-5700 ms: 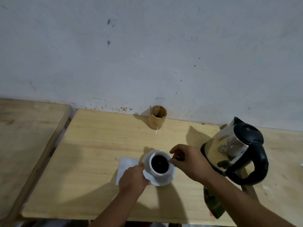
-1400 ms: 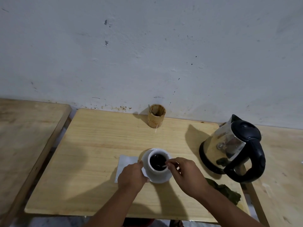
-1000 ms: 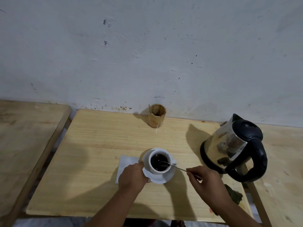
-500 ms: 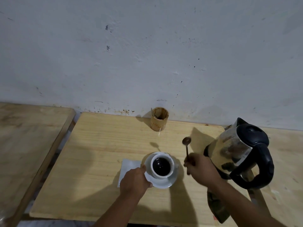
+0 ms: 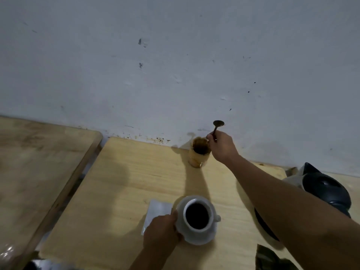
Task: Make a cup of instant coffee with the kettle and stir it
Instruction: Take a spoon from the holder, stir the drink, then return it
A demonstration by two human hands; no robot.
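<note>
A white cup (image 5: 196,215) full of dark coffee stands on a white saucer (image 5: 206,237) near the table's front edge. My left hand (image 5: 162,231) grips the saucer's left rim beside the cup. My right hand (image 5: 222,147) is stretched out to the back of the table and holds a small metal spoon (image 5: 217,126) by its handle, bowl end up, right above the open wooden holder (image 5: 199,152) by the wall. The steel kettle with the black lid (image 5: 325,190) stands on the right, partly hidden behind my right forearm.
A white paper napkin (image 5: 156,213) lies under the saucer's left side. The light wooden table (image 5: 126,182) ends at the grey wall behind; a second wooden table (image 5: 35,162) stands to the left across a narrow gap. Dark green cloth (image 5: 270,258) shows at the bottom right.
My right hand lifted the spoon out of the cup and carried it back to the wooden holder by the wall. My left hand stayed on the saucer. The camera moved closer.
</note>
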